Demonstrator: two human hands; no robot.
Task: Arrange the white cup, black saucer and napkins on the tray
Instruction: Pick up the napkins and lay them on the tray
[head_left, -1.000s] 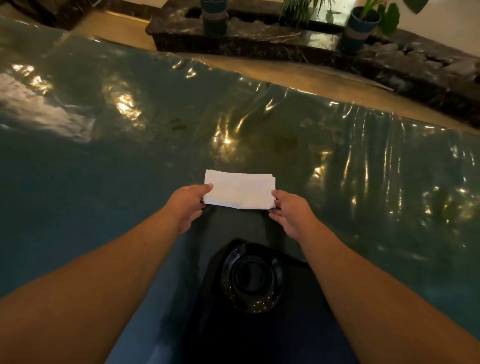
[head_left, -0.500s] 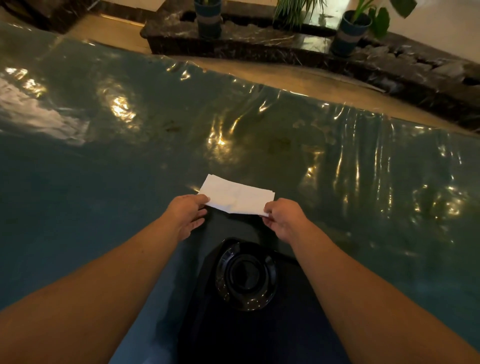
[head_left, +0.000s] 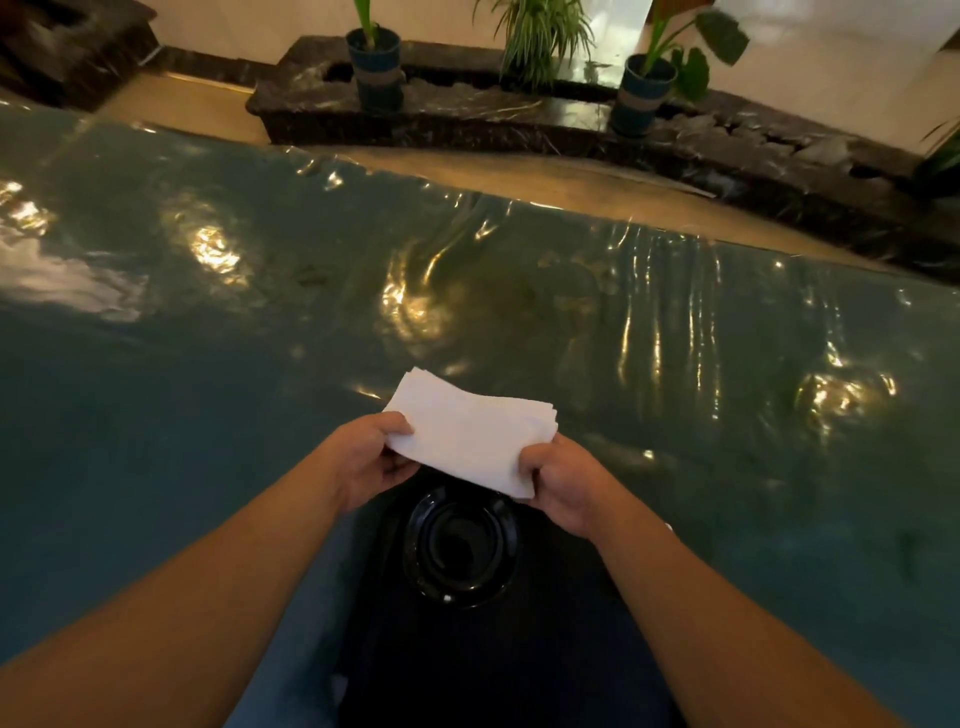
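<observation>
A stack of white napkins (head_left: 467, 428) is lifted off the table, tilted, held between both hands. My left hand (head_left: 371, 457) pinches its left end and my right hand (head_left: 558, 480) grips its near right corner. Right below the napkins a glossy black saucer (head_left: 460, 545) lies on a dark tray (head_left: 467, 665) at the table's near edge. No white cup is in view.
The table (head_left: 208, 364) is covered with shiny blue-green plastic film full of light glare. Beyond its far edge runs a strip of tan floor and a dark marble planter ledge (head_left: 467, 124) with potted plants (head_left: 376, 67).
The napkins lay flat on the table a second ago with both hands at their ends. Now both hands have picked them up and drawn them nearer, over the saucer's far edge.
</observation>
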